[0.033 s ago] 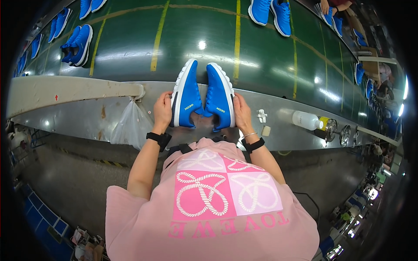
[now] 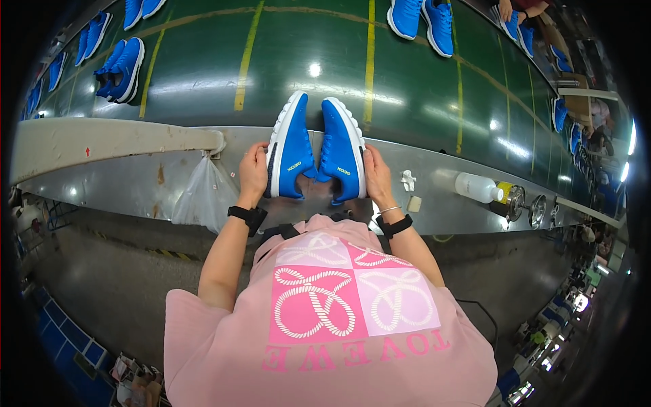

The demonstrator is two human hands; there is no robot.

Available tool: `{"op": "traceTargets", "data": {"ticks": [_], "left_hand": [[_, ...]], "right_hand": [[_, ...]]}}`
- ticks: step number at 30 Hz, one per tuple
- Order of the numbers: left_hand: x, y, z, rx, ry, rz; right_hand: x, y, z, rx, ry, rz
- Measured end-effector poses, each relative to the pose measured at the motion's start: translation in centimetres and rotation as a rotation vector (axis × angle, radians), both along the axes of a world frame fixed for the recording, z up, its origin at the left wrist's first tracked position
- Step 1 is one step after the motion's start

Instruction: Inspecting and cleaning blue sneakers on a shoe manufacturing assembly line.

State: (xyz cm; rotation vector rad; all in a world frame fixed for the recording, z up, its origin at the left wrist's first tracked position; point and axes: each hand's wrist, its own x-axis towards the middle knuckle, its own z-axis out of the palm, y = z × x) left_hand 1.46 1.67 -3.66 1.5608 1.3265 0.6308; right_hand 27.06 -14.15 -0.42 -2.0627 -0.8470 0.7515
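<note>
Two blue sneakers with white soles lie on their sides in front of me, uppers facing each other and toes pointing away. My left hand point(image 2: 253, 173) is closed on the sole side of the left sneaker point(image 2: 293, 146). On the other side, my right hand point(image 2: 377, 175) grips the sole of the right sneaker point(image 2: 340, 150). Fingers of both hands are partly hidden behind the soles. The heels of the pair come close together over the metal ledge point(image 2: 305, 209), while the toes reach over the green conveyor belt's near edge.
Beyond the ledge runs a green belt point(image 2: 203, 64) with yellow lines and more blue sneakers point(image 2: 125, 71). A beige machine arm point(image 2: 122, 146) and a clear plastic bag point(image 2: 202, 197) are at left. A white bottle point(image 2: 475, 188) lies at right. Another person's hand point(image 2: 505, 10) touches sneakers at far right.
</note>
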Motion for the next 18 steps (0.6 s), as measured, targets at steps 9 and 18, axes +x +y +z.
{"op": "traceTargets", "data": {"ticks": [9,18], "left_hand": [[0.3,0.2,0.2,-0.026,-0.036,-0.014],[0.2,1.2,-1.0,-0.269,-0.132,0.007]], "right_hand": [[0.7,-0.2,-0.6,0.003,0.107,0.007],[0.8,-0.1,-0.8,0.008,0.263,0.041]]}}
